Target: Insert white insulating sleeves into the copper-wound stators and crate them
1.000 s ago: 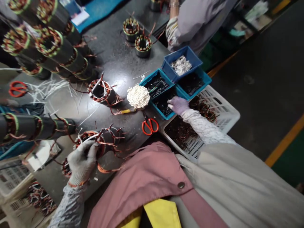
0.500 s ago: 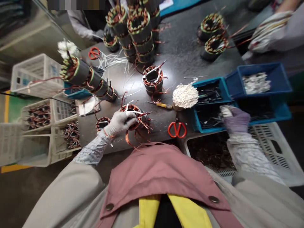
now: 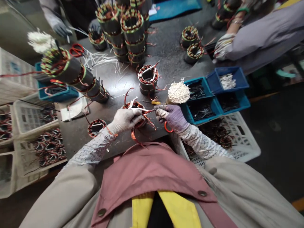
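- Table edge [image 3: 112, 152]: close below the coil [image 3: 126, 105], little room.
- Left hand [image 3: 125, 119]: closed on the coil.
- Right hand [image 3: 174, 117]: back from the bin [image 3: 208, 119], now pinching a lead [image 3: 149, 111]; tube in fingers, cannot tell. Both hands now serve one piece.
- Scissors [image 3: 168, 127]: just under right hand.
- Beyond: second coil [image 3: 147, 85], then open table.

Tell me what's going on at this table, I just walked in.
A person in a pink apron is working on a wire coil. Their gloved left hand grips the coil, while the right hand pinches the tip of a red wire sticking out of it. Another coil stands just beyond, with a bunch of white sticks and blue trays to the right. Across the table, another person's gloved hand is at one more coil.
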### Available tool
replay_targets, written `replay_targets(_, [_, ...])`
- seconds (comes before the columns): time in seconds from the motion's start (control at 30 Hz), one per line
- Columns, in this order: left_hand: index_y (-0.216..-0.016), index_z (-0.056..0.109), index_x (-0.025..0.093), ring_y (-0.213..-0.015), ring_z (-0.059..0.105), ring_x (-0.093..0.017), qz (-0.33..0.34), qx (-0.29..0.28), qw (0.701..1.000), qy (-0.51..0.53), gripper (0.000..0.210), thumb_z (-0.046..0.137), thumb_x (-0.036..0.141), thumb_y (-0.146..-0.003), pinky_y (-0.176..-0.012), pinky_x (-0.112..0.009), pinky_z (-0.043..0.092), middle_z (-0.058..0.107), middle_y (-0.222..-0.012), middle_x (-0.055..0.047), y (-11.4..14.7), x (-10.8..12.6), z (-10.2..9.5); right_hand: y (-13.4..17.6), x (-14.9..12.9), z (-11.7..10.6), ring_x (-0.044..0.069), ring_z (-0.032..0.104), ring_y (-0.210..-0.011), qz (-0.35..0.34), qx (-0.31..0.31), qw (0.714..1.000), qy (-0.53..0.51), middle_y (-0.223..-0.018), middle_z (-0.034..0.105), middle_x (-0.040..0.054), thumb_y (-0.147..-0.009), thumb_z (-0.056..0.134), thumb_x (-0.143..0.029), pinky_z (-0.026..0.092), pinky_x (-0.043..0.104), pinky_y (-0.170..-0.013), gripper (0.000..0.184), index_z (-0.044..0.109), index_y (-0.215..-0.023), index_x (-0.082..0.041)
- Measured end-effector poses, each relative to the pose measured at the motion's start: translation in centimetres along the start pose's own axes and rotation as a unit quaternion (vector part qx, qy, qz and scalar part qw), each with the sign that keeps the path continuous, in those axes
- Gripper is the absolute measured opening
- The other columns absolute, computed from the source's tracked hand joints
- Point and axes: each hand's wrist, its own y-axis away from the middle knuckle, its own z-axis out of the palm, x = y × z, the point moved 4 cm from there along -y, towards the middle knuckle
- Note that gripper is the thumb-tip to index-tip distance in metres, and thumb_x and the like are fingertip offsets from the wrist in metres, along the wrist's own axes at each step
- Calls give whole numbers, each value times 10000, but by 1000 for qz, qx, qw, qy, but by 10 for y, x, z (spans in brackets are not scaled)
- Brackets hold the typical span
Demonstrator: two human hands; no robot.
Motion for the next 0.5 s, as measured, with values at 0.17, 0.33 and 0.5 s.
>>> replay_targets(0.17, [-1109, 754, 241, -859, 707, -250, 34, -34, 999, 19, 377, 480, 433, -935, -740, -344, 486, 775, -987, -76, -5, 4, -1, -13, -31, 4, 197, 674, -806, -174, -81, 927, 323, -850, 733, 54, -830, 709, -463, 533, 306, -732, 315, 802, -952, -187])
replay_targets(0.33, [-1102, 750, 234, -785, 693, -229, 46, -37, 998, 0, 371, 483, 435, -939, -686, -328, 475, 773, -939, -63, -5, 2, 1, -12, -39, -3, 214, 674, -891, -219, -205, 801, 519, -975, 752, 63, -895, 654, -404, 498, 294, -786, 358, 740, -1155, -173])
replay_targets(0.5, [-1105, 748, 210, -770, 702, -226, 83, -9, 996, -26, 374, 469, 411, -957, -631, -314, 464, 778, -933, -69, -4, 3, 4, -3, -35, 16, 193, 649, -750, -172, -189, 771, 583, -823, 719, 107, -967, 540, -343, 427, 269, -664, 267, 700, -925, -134])
